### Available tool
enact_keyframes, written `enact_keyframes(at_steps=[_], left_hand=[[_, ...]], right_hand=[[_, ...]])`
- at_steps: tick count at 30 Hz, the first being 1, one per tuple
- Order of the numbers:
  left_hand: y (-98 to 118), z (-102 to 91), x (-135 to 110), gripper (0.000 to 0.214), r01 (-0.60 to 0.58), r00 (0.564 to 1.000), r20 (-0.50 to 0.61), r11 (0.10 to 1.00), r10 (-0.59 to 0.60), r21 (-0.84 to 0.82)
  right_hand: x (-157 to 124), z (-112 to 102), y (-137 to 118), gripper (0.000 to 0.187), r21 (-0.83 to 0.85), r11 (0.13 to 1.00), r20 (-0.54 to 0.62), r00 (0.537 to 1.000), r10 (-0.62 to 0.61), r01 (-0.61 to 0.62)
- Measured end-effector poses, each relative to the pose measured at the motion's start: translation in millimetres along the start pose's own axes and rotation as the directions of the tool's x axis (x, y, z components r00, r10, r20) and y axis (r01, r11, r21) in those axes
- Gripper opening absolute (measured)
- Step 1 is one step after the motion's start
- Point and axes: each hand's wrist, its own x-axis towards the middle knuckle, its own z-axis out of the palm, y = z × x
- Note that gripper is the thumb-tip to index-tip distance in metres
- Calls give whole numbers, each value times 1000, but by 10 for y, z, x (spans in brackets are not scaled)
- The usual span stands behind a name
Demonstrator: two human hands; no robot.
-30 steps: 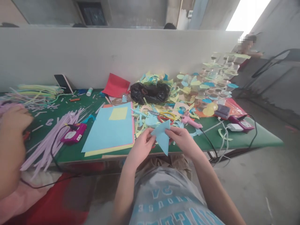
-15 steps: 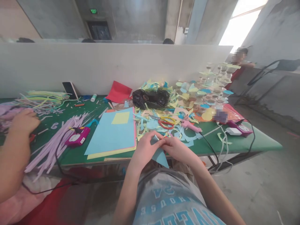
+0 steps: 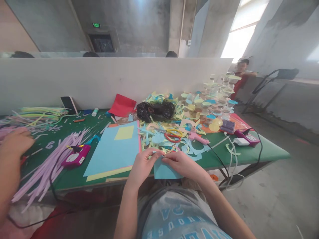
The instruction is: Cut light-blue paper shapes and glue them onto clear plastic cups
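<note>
Blue paper (image 3: 166, 170) mostly below grip of both hands (image 3: 142, 165) (image 3: 181, 162)

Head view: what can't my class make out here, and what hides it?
Head view:
Blue paper: upper edge partly covered by left hand and right hand.
Co-worker's arm: cut off by left edge.
Shirt: lettering cut off by bottom edge.
Left magenta power strip: label too small.

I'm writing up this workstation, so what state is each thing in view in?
Light-blue paper piece, pinched at its upper edge
Left bare hand, grip closed on it
Right bare hand, grip closed on it
Red-and-yellow-handled metal scissors, lying; opening unclear
Pink plastic glue gun, lying down; power unclear
Black plastic bag, crumpled
Dark-screened phone, propped leaning
Green wall sign, lit
Long lilac strips, loosely fanned
</note>
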Motion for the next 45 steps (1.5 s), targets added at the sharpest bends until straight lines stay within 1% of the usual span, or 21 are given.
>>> enact_keyframes(at_steps=[4, 6, 8, 10, 12, 14, 17, 19, 22, 25, 28, 31, 33, 35, 36, 38, 40, 41, 43, 45], left_hand=[[44, 55, -2, 45, 48, 999, -24, 998, -49, -39], [53, 86, 2, 48, 85, 995, -41, 993, -88, -77], [31, 80, 8, 50, 125, 988, -80, 986, -135, -113], [-20, 25, 11, 53, 165, 966, -175, 975, -191, -151], [-74, -56, 10, 54, 190, 927, -286, 961, -244, -202], [-108, -125, 7, 52, 191, 902, -338, 950, -270, -248], [-107, -163, 3, 51, 186, 887, -358, 936, -291, -299], [-91, -159, 1, 52, 196, 893, -329, 924, -306, -328], [-83, -157, -2, 54, 209, 920, -234, 900, -313, -381], [-109, -150, 6, 54, 169, 950, -165, 882, -265, -440], [-150, -109, 27, 50, 113, 963, -163, 874, -213, -473], [-183, -65, 50, 47, 93, 950, -224, 884, -216, -458], [-190, -63, 57, 45, 108, 936, -266, 907, -230, -406], [-182, -80, 52, 41, 146, 938, -262, 944, -227, -296], [-174, -89, 47, 39, 167, 950, -226, 961, -217, -220], [-159, -95, 34, 34, 184, 976, -107, 981, -190, -61], [-150, -76, 26, 32, 169, 985, 23, 984, -170, 59], [-148, -59, 26, 32, 159, 984, 64, 983, -165, 97], [-141, -11, 31, 30, 138, 985, 87, 982, -150, 129], [-119, 51, 39, 30, 106, 992, 63, 988, -114, 117]], right_hand=[[2, -16, -6, 38, 2, 1000, -20, 1000, -5, 5], [-2, -37, -7, 40, 4, 1000, -26, 1000, -5, 5], [-10, -70, -9, 40, 3, 1000, -33, 999, -8, 8], [-21, -107, -14, 40, 10, 1000, -31, 1000, 0, 0], [-33, -134, -20, 39, 30, 999, -14, 1000, 19, -19], [-40, -141, -21, 39, 59, 998, 13, 1000, 24, -25], [-33, -128, 8, 41, 87, 996, 21, 999, 24, -26], [-19, -127, 45, 42, 117, 993, -11, 999, 35, -34], [7, -153, 95, 45, 174, 984, -102, 994, 42, -23], [32, -181, 116, 45, 220, 976, -219, 975, 48, 1], [63, -183, 130, 47, 280, 960, -324, 941, 98, -3], [97, -175, 167, 49, 301, 954, -396, 908, 134, -10], [112, -180, 199, 48, 288, 957, -439, 887, 142, -11], [117, -195, 227, 47, 248, 969, -466, 873, 142, -26], [116, -204, 237, 47, 222, 974, -470, 871, 140, -37], [109, -223, 250, 47, 174, 983, -473, 872, 130, -53], [96, -241, 254, 48, 132, 989, -473, 874, 116, -59], [86, -251, 253, 48, 107, 992, -472, 875, 106, -63], [56, -274, 240, 47, 48, 997, -449, 890, 80, -65], [18, -300, 211, 44, 4, 999, -391, 919, 49, -51]])
